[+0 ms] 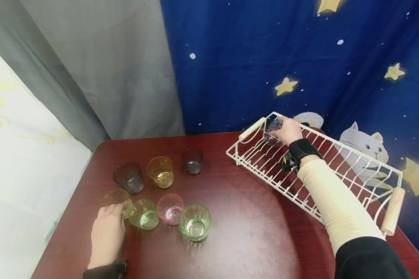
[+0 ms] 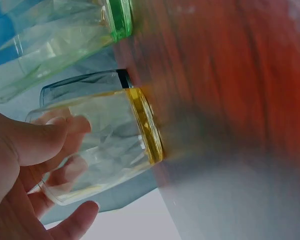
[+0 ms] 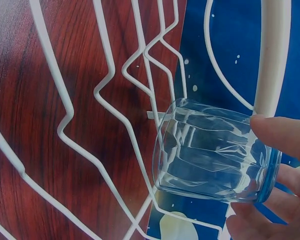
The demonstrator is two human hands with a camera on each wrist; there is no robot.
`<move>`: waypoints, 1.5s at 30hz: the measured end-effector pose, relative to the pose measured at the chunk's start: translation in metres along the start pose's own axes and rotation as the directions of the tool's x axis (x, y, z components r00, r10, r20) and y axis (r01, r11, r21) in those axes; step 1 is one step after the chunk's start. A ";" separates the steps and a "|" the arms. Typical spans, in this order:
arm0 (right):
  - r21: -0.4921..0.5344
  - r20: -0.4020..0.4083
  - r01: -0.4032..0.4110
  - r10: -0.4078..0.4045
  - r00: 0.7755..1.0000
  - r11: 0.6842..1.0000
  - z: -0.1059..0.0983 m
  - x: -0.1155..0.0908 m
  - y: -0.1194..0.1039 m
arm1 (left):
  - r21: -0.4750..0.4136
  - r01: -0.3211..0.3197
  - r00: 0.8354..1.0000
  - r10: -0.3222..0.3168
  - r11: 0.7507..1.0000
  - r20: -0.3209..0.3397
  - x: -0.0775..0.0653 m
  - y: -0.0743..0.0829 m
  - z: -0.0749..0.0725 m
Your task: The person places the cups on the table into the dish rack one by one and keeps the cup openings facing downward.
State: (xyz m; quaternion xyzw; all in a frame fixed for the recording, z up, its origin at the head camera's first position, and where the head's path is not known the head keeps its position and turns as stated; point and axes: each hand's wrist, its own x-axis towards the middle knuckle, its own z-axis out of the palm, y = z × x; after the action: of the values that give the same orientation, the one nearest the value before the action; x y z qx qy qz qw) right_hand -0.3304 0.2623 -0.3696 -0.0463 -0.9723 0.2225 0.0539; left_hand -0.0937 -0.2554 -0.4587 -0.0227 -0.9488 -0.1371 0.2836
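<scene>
Carrying the glassware: a red-brown table [image 1: 241,255]; most glasses gather toward its left edge, which seems to leave its far right corner to the rack.
White wire rack [image 1: 352,149]: laid aslant across that corner; its bent wires presumably hold pieces apart.
Right hand [image 1: 289,131]: fingers curled, pinching the blue glass by its base, probably to leave the rim free toward the wires.
Left hand [image 1: 108,228]: thumb and fingers pinching the yellow glass at its rim, little finger apart; a grip from above likely suits the crowding.
Blue glass [image 3: 212,155]: at the rack's end nearest the far edge, base in the fingers, mouth toward the wires; contact with them cannot be told.
Yellow glass [image 2: 105,145]: near the left edge, base down.
Wooden handle [image 1: 252,128]: just beside the blue glass, limiting room there.
Near green glass [image 1: 194,223]: at the row's right end, beside the pink glass [image 1: 170,209].
Other green glass [image 1: 144,215]: close beside the yellow glass, obstructing its right side.
Dark glass [image 1: 128,178]: just behind, toward the far edge.
</scene>
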 end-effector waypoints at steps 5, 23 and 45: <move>0.002 0.024 -0.009 0.009 1.000 1.000 -0.002 -0.001 -0.001 | -0.004 -0.014 1.000 0.014 1.000 -0.006 0.001 0.000 0.000; 0.017 0.087 -0.036 0.034 0.996 0.999 -0.005 -0.003 0.005 | 0.026 -0.015 1.000 0.016 1.000 -0.023 0.006 -0.002 0.000; 0.056 -0.148 0.130 -0.121 0.982 0.990 -0.014 -0.027 -0.056 | 0.029 0.034 0.995 -0.031 0.999 -0.099 0.033 0.006 -0.019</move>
State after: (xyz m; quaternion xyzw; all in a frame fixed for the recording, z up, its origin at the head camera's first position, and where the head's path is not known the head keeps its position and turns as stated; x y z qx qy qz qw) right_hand -0.3055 0.2146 -0.3350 0.0010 -0.9590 0.2466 0.1395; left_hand -0.1102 -0.2563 -0.4241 0.0038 -0.9359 -0.1283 0.3280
